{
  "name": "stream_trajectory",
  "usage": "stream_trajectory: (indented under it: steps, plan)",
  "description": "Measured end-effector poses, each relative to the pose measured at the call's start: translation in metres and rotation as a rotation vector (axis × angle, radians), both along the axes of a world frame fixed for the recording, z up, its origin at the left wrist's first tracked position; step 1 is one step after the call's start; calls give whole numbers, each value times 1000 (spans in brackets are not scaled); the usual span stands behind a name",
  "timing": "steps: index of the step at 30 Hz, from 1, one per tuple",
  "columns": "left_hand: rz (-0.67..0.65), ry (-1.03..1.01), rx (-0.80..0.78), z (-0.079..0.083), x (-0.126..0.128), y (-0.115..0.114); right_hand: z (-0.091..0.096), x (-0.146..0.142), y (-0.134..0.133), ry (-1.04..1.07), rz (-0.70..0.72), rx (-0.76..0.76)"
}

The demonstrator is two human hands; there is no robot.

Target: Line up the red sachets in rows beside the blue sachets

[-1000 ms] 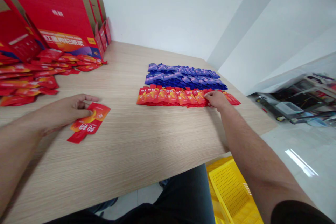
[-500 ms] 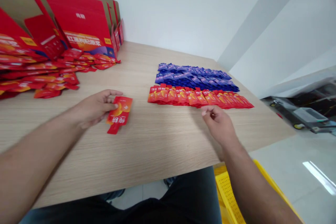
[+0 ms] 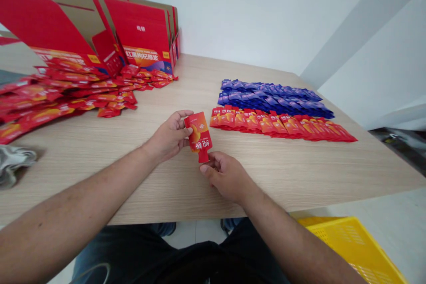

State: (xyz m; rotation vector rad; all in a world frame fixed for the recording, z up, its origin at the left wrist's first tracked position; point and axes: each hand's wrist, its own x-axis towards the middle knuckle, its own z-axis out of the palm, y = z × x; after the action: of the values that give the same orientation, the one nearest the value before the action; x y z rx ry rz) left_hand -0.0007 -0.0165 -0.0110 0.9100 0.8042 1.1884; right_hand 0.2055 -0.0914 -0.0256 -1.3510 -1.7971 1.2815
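Red sachet (image 3: 199, 136) is held upright between the hands above the table (image 3: 299, 164), left hand (image 3: 168, 138) pinching its upper edge and right hand (image 3: 226, 176) gripping its narrow lower tab, probably to steady it, 1 red row (image 3: 282, 125) beyond the right hand.

Bright, even, diffuse light, faint soft shadow on the table (image 3: 266, 164) just beneath the fingers (image 3: 178, 120), sharp focus around them, wide-angle stretching and softness far out from them.
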Motion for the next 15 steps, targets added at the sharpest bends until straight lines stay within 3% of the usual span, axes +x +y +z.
stream_trajectory:
  steps: [4, 8, 15]
  plan:
    - [-97, -1, 42, 3, 0, -7, 9, -10, 8, -80, -90, 60]
    - [-148, 97, 79, 3, -4, -10, 16, 11, 17, -100, -239, 132]
    - [-267, 402, 178, -1, -8, -10, 35, 44, 26, -69, -172, 277]
